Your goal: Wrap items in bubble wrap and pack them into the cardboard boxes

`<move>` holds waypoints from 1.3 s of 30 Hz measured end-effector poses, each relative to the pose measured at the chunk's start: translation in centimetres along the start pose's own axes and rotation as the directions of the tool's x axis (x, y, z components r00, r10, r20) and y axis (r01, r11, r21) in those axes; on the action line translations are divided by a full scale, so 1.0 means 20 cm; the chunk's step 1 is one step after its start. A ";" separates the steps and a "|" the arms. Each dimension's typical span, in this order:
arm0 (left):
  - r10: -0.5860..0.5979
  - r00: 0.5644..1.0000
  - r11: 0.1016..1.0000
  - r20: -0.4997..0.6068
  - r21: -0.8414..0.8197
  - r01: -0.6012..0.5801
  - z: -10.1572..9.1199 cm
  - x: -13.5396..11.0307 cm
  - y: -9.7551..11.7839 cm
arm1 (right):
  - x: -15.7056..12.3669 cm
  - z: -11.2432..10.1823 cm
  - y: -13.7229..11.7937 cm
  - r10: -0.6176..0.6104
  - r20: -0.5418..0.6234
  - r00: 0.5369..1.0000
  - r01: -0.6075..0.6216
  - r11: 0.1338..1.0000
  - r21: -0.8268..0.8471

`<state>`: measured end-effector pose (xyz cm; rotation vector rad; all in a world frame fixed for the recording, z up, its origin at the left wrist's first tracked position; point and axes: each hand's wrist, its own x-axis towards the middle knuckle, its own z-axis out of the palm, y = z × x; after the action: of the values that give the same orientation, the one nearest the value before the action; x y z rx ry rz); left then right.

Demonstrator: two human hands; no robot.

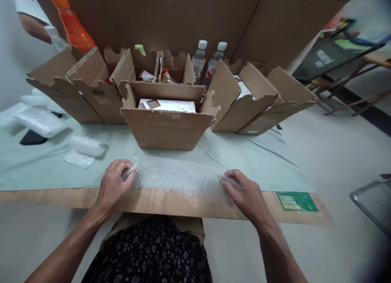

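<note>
A clear sheet of bubble wrap [177, 176] stretches sideways between my two hands, low over the table's front edge. My left hand [117, 180] pinches its left end, fingers and thumb closed on the plastic. At the other end my right hand [241, 189] grips the sheet with curled fingers. Just behind the wrap stands an open cardboard box [166, 130] with a white carton [171, 106] inside. To the left of my left hand lies a small roll of bubble wrap [87, 146].
More open cardboard boxes [94, 99] line the back left, with others [250, 108] at right. Clear bottles [199, 59] and an orange bottle [75, 26] stand behind. Wrapped packs [41, 120] and a black flat object [33, 137] lie left. Another person's arm [33, 24] shows top left.
</note>
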<state>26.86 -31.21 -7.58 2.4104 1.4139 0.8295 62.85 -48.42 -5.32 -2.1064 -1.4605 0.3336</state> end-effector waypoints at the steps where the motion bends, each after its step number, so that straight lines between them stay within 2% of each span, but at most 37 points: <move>1: 0.014 1.000 0.998 0.000 -0.058 -0.013 -0.03 -0.01 0.05 | -0.08 -0.03 0.00 0.048 -0.009 0.999 -0.047 0.998 0.047; 3: 0.128 0.992 0.980 -0.008 -0.154 -0.128 -0.07 -0.01 0.16 | -0.26 -0.08 0.02 0.139 -0.037 0.990 -0.134 0.984 0.119; 4: 0.231 0.973 0.953 -0.027 -0.195 -0.232 -0.08 0.01 0.23 | -0.35 -0.09 0.04 0.192 -0.044 0.980 -0.184 0.972 0.150; 5: 0.351 0.935 0.907 -0.055 -0.229 -0.354 -0.07 0.03 0.31 | -0.43 -0.10 0.06 0.255 -0.043 0.966 -0.243 0.952 0.184; 6: 0.470 0.879 0.843 -0.082 -0.254 -0.475 -0.05 0.07 0.40 | -0.51 -0.10 0.08 0.325 -0.034 0.945 -0.310 0.923 0.227; 8: 0.664 0.737 0.695 -0.124 -0.260 -0.670 0.03 0.18 0.59 | -0.64 -0.09 0.11 0.466 -0.017 0.885 -0.432 0.833 0.346; 10: 0.770 0.624 0.596 -0.130 -0.202 -0.777 0.14 0.31 0.78 | -0.72 -0.06 0.11 0.582 -0.009 0.813 -0.502 0.709 0.495; 11: 0.783 0.608 0.588 -0.130 -0.163 -0.792 0.19 0.38 0.87 | -0.74 -0.03 0.10 0.625 -0.018 0.780 -0.505 0.647 0.572; 13: 0.767 0.633 0.620 -0.105 -0.130 -0.773 0.26 0.45 1.00 | -0.76 0.04 0.06 0.671 -0.004 0.741 -0.479 0.534 0.697; 14: 0.762 0.642 0.629 -0.082 -0.140 -0.764 0.29 0.46 1.03 | -0.77 0.08 0.04 0.678 0.006 0.735 -0.459 0.491 0.741; 16: 0.787 0.617 0.600 -0.020 -0.211 -0.772 0.31 0.40 1.02 | -0.78 0.14 0.00 0.670 0.021 0.742 -0.420 0.439 0.794; 19: 0.841 0.524 0.534 0.137 -0.370 -0.760 0.28 0.19 0.86 | -0.80 0.20 -0.05 0.643 0.023 0.765 -0.372 0.412 0.832; 22: 0.828 0.451 0.561 0.334 -0.492 -0.665 0.23 -0.06 0.69 | -0.85 0.25 -0.05 0.613 0.022 0.789 -0.327 0.389 0.861; 24: 0.809 0.424 0.586 0.406 -0.514 -0.626 0.21 -0.19 0.64 | -0.88 0.28 -0.05 0.582 0.037 0.812 -0.312 0.380 0.871; 28: 0.799 0.413 0.593 0.438 -0.462 -0.659 0.26 -0.31 0.66 | -0.96 0.36 -0.07 0.559 0.046 0.828 -0.323 0.407 0.854; 32: 0.816 0.457 0.575 0.355 -0.410 -0.708 0.31 -0.33 0.67 | -1.04 0.42 -0.14 0.536 0.144 0.832 -0.402 0.404 0.822; 34: 0.825 0.506 0.564 0.252 -0.429 -0.705 0.31 -0.34 0.66 | -1.06 0.43 -0.18 0.505 0.180 0.844 -0.404 0.377 0.834; 36: 0.791 0.584 0.586 0.185 -0.506 -0.633 0.30 -0.34 0.66 | -1.04 0.41 -0.19 0.458 0.179 0.871 -0.360 0.345 0.867; 37: 0.753 0.631 0.609 0.183 -0.556 -0.566 0.29 -0.34 0.67 | -1.02 0.39 -0.19 0.417 0.163 0.894 -0.317 0.331 0.889; 39: 0.636 0.728 0.688 0.255 -0.615 -0.385 0.28 -0.30 0.69 | -0.95 0.33 -0.18 0.310 0.075 0.948 -0.177 0.314 0.933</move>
<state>37.74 -42.91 -7.96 2.3364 0.2321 0.5810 49.45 -63.05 -10.69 -1.2731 -0.5269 0.9049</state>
